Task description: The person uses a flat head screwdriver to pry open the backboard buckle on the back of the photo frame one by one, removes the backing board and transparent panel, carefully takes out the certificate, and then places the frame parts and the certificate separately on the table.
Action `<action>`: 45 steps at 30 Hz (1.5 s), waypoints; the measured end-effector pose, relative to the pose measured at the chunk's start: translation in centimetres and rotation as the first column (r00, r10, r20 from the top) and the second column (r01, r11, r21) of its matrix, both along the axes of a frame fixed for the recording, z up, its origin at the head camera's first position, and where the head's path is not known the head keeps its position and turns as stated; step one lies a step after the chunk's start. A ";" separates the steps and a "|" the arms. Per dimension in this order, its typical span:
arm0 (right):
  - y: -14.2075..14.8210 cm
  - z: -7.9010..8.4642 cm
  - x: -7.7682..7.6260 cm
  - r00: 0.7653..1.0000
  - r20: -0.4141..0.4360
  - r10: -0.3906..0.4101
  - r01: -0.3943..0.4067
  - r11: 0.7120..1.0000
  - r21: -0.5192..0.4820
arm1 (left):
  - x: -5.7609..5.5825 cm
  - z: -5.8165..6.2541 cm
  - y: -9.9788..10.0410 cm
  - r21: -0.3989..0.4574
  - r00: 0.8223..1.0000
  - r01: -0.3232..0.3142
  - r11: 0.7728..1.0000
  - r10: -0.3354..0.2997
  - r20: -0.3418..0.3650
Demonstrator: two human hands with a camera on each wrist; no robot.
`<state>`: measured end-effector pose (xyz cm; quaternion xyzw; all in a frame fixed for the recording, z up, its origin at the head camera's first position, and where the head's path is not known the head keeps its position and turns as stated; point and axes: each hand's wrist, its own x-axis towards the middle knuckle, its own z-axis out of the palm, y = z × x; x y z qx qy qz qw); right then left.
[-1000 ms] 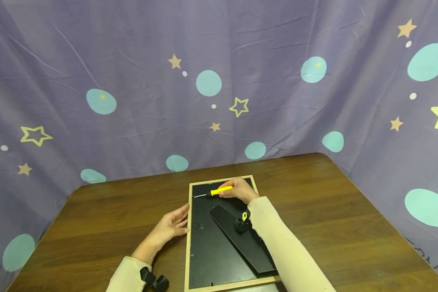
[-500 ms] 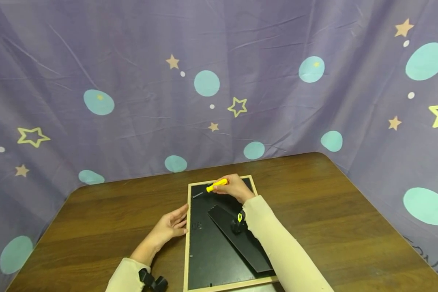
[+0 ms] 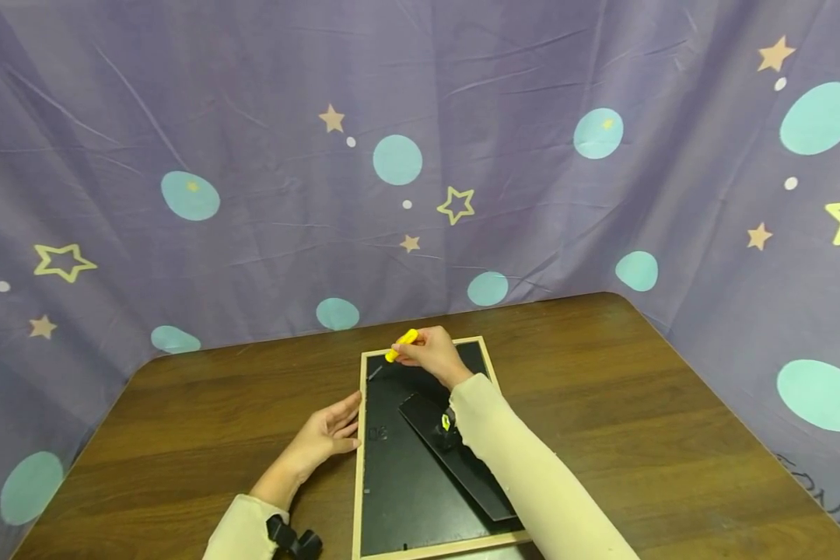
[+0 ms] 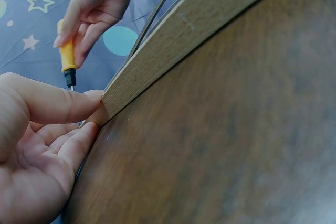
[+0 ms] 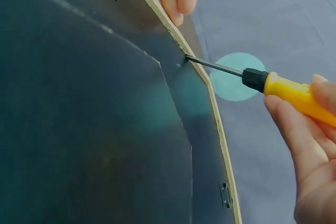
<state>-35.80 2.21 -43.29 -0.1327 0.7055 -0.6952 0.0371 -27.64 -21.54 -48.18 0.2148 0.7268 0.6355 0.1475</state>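
Observation:
A picture frame [image 3: 358, 498] with a thin pale wood edge lies face down, its black backing board [image 3: 392, 505] up. My right hand [image 3: 435, 359] grips a yellow-handled screwdriver [image 3: 402, 345] over the far left corner. In the right wrist view the screwdriver's shaft [image 5: 220, 67] slants down, its tip right at the inner edge of the wood beside the backing. My left hand [image 3: 325, 433] touches the frame's left side; in the left wrist view its thumb [image 4: 63, 104] and fingers lie against the wooden side.
A black easel stand [image 3: 455, 467] lies slanted across the backing, partly under my right forearm. Small metal hangers [image 5: 225, 195] sit along the frame edge. The brown wooden table [image 3: 203, 420] extends on both sides, with a purple patterned curtain [image 3: 287, 179] behind it.
My right hand has moved up and left, tipping the screwdriver from nearly flat to steeper while its tip stays near the frame's left edge. The left hand keeps its place.

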 end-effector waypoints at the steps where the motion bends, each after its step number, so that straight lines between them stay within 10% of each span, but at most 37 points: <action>1: -0.2 0.1 0.0 1.000 -0.010 -0.004 0.004 1.000 -0.001 | 0.0 0.0 0.0 0.001 1.000 0.000 1.000 0.000 0.002; 29: -3.5 2.4 0.6 0.982 -0.156 -0.106 0.130 0.979 0.155 | 0.2 0.4 0.0 -0.014 1.000 -0.005 1.000 0.005 0.001; 45: -3.1 -0.3 -0.1 0.984 -0.024 -0.174 0.171 0.981 -0.096 | 0.2 -0.2 0.0 0.025 0.997 0.021 0.999 -0.018 -0.081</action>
